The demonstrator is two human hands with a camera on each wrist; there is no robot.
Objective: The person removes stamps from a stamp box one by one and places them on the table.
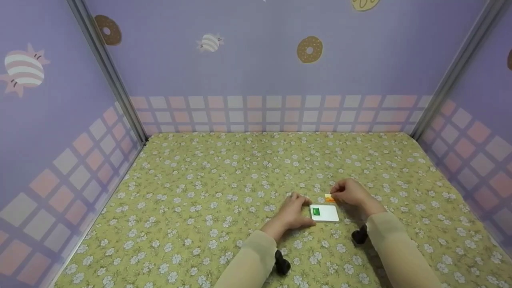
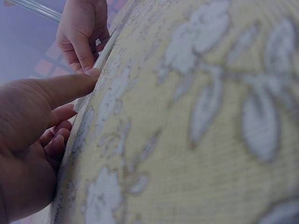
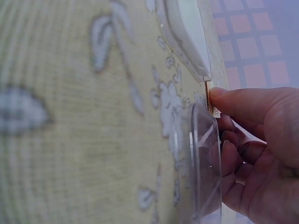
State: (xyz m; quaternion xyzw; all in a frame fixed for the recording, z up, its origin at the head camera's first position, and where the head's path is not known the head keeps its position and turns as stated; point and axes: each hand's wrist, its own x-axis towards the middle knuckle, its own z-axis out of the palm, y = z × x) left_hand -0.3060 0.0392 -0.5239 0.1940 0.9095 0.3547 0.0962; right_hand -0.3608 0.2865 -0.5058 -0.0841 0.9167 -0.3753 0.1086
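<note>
A shallow white rectangular case (image 1: 327, 214) lies flat, with a small green piece (image 1: 316, 211) at its left end. My left hand (image 1: 292, 212) holds the case by its left end, thumb along the near edge and fingers at the far edge. Just beyond the case, my right hand (image 1: 351, 194) pinches a small orange and yellow piece (image 1: 329, 198) between thumb and fingers. In the right wrist view this thin piece shows edge-on by the thumb. A clear plastic cover (image 3: 205, 163) lies under the right hand's curled fingers.
A flowered yellow-green cloth (image 1: 192, 224) covers the table. Purple walls (image 1: 260, 52) with pink and white tiles enclose it at the back and sides. Black wrist cameras (image 1: 282, 263) hang below both sleeves.
</note>
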